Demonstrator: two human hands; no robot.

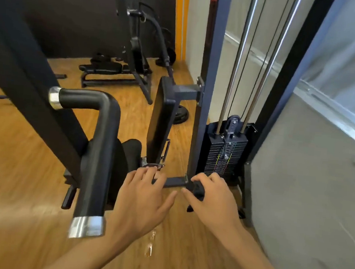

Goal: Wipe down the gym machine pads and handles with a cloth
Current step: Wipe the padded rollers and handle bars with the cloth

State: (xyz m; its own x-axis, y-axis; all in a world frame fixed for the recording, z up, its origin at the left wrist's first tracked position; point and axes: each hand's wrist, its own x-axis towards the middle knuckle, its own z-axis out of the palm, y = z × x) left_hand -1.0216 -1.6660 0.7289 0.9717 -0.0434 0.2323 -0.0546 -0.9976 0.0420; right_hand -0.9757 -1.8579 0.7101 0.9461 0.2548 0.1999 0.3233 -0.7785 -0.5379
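Note:
My right hand (212, 195) grips a bunched black cloth (196, 190) low beside the machine's grey upright post. My left hand (143, 191) hangs next to it with fingers spread and relaxed, holding nothing, its fingertips near the lower bracket under the back pad. The upright black back pad (162, 121) stands just beyond both hands. A bent black handle (103, 148) with chrome end caps crosses the left foreground. The black seat pad (129, 152) shows partly behind the handle.
The weight stack (223, 156) with chrome guide rods sits right of the post, against a grey wall and glass panel. A black slanted frame beam (30, 79) fills the left. Another bench machine (114, 70) and a weight plate (181, 116) lie on the wooden floor behind.

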